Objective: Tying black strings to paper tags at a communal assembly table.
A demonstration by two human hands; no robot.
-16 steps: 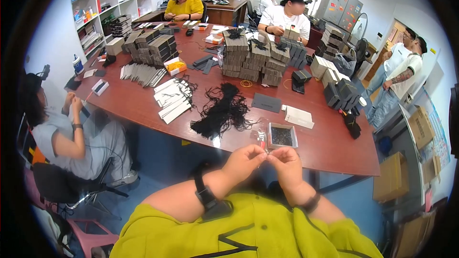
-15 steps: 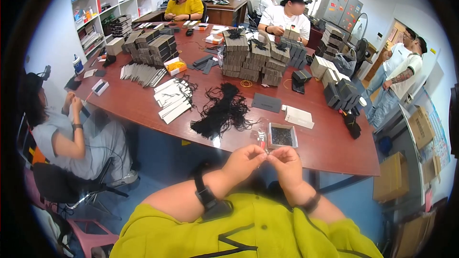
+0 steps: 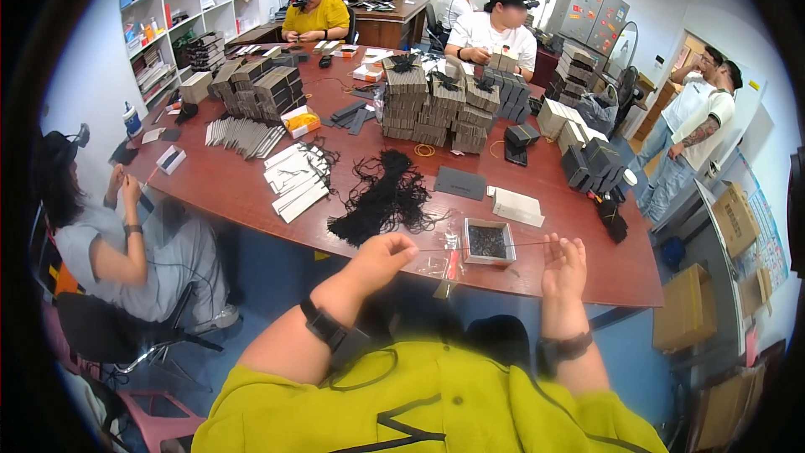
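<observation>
A thin dark cord (image 3: pixel 527 244) runs nearly straight between my two hands, above the near table edge. My left hand (image 3: pixel 384 258) is closed, with one end pinched at its fingertips. My right hand (image 3: pixel 564 268) holds the other end between thumb and forefinger, its other fingers raised. Behind the cord stands a small white box (image 3: pixel 488 263) of tiny black pieces (image 3: pixel 486 241). Beside that box lies a clear plastic packet (image 3: pixel 436 265) with a red strip. A heap of black cords (image 3: pixel 387 197) lies beyond my left hand.
White strips (image 3: pixel 295 184) and a dark grey card (image 3: pixel 459 183) lie farther in on the red-brown table (image 3: pixel 587 281). Tall stacks of grey cards (image 3: pixel 407 109) rise at the centre. A seated person (image 3: pixel 109 243) works at the left; others are at the far side.
My hands, which were together at the fingertips, have moved apart to left and right. The cord is now stretched between them.
</observation>
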